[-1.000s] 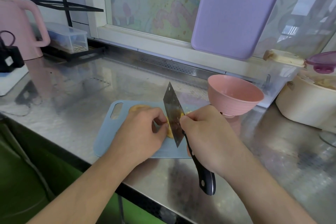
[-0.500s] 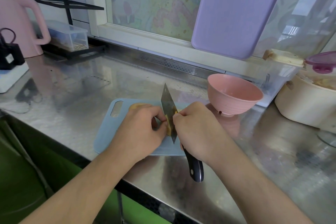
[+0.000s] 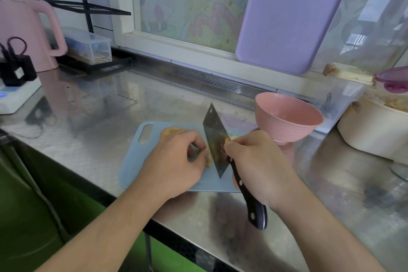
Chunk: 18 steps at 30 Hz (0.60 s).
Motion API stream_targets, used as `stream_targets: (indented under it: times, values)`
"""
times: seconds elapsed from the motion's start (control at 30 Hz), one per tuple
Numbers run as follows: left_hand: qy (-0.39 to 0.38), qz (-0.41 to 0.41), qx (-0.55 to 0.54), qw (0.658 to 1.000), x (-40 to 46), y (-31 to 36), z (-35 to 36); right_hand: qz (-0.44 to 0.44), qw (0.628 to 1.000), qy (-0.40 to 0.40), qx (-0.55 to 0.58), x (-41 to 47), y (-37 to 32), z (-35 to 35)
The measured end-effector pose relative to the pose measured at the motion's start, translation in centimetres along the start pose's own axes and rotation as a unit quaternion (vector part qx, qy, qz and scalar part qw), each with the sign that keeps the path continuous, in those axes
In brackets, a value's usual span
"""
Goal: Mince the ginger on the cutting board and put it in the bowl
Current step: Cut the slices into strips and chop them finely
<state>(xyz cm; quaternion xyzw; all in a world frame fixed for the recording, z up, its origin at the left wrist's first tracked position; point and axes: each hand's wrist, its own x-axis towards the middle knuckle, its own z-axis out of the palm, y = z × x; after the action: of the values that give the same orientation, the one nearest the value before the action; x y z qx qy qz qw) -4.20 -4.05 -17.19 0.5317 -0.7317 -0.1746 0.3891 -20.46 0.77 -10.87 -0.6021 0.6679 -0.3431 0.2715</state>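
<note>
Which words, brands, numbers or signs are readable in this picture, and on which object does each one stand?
No text can be read in this picture.
Black plug: it carries a small white label, too small and blurred to read.
Window film: cartoon drawings only, no letters.
Cleaver, pink bowl, blue cutting board, pink kettle: no marking shows.

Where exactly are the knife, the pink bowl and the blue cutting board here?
knife (image 3: pixel 215 139), head view, on the flat of the blade.
pink bowl (image 3: pixel 287 131), head view, on its outer wall.
blue cutting board (image 3: pixel 132 165), head view, on its bare left part.
</note>
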Motion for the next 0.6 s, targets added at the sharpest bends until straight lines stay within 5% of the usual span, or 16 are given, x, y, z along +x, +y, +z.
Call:
stream_targets:
  times: [0.6]
  values:
    - [0.015,-0.007,-0.007,1.000,0.33,-0.69,0.23,-0.013,1.000,-0.003,0.014,-0.50,-0.74,0.19]
